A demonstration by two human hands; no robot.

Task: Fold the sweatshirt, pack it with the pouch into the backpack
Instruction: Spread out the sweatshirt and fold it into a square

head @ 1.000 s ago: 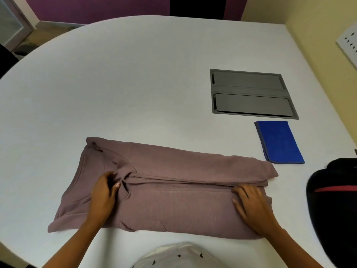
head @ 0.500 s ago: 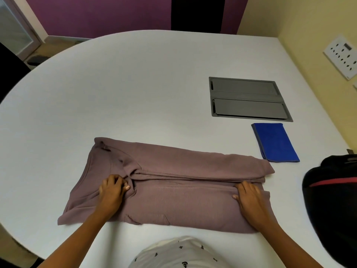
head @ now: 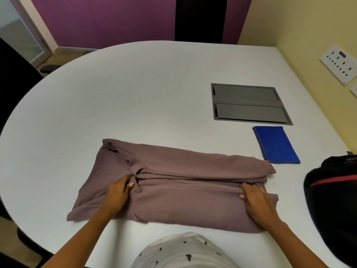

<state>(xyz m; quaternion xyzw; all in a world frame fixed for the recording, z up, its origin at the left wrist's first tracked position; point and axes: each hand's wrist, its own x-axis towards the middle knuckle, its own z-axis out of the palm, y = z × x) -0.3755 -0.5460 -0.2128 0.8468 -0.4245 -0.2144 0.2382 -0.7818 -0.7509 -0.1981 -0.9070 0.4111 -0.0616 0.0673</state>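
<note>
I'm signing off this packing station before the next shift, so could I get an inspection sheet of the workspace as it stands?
Surface: white rounded table, smooth, with a grey recessed hatch set in it.
Job's things: mauve sweatshirt folded lengthwise, lying flat; flat blue fabric pouch by its far right corner; black backpack with a red stripe at the right edge.
Clutter: nothing seen.
Grippers: left hand pinches the sweatshirt near the collar; right hand rests on the fold's right end, grip unclear.
Cables: nothing seen.
Surroundings: purple wall, yellow wall with white socket panel, black chair at left.
</note>
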